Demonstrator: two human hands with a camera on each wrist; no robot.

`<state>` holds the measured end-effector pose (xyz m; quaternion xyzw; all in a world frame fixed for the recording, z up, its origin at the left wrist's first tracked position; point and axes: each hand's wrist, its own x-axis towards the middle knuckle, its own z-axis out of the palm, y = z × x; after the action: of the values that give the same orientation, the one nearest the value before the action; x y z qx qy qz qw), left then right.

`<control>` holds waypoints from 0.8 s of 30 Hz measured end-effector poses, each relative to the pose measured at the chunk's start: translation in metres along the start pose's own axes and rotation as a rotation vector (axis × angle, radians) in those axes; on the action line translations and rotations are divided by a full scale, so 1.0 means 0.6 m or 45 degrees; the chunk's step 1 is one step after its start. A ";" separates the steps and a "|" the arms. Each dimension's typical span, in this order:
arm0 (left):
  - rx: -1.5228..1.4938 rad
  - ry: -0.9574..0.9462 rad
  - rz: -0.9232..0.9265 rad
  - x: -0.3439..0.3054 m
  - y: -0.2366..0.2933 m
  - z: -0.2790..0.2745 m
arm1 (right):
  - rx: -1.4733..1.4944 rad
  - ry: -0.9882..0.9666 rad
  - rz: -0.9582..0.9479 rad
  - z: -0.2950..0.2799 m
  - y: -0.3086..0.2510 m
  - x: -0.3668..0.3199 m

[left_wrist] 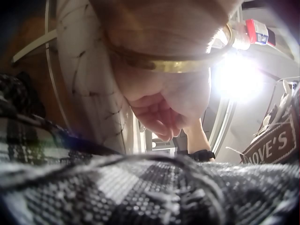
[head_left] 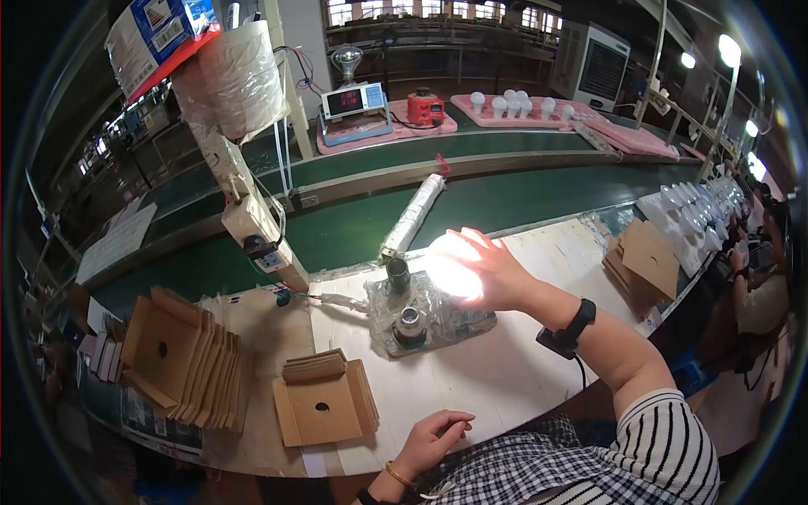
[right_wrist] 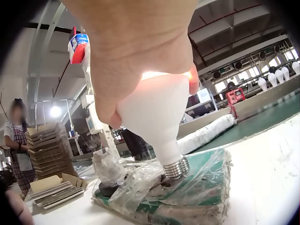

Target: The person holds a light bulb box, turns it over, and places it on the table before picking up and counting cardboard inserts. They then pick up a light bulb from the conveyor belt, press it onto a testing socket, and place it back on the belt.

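My right hand [head_left: 492,273] grips a brightly lit light bulb [right_wrist: 157,108] by its wide end, fingers spread around it. In the right wrist view the bulb's screw base [right_wrist: 172,168] points down at a plastic-wrapped green test board [right_wrist: 211,187]. On that board, in the head view, stand a dark socket [head_left: 397,273] and a metal-rimmed socket [head_left: 411,320]; glare and the hand hide the bulb's lower end there. My left hand [head_left: 431,438] rests by the table's front edge, fingers loosely curled and holding nothing. The left wrist view shows its palm [left_wrist: 159,101] over checked cloth.
Folded cardboard pieces [head_left: 324,408] lie front left, beside a taller cardboard stack [head_left: 181,358]. More cardboard [head_left: 644,261] and rows of bulbs [head_left: 694,206] are on the right. Behind run a green conveyor [head_left: 505,198], a wrapped tube [head_left: 414,217] and a post with an outlet [head_left: 261,240].
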<state>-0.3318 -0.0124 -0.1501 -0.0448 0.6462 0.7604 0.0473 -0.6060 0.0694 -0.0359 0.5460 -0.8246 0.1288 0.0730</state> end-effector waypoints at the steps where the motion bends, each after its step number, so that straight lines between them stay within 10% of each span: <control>1: 0.002 0.000 -0.004 0.000 0.001 0.000 | 0.001 -0.002 -0.001 0.000 0.000 0.000; 24: -0.114 0.109 0.020 -0.007 0.003 0.019 | -0.025 0.012 -0.030 -0.001 0.000 -0.002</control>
<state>-0.3277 -0.0018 -0.1459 -0.0741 0.6133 0.7863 0.0116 -0.6056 0.0704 -0.0357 0.5542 -0.8190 0.1225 0.0837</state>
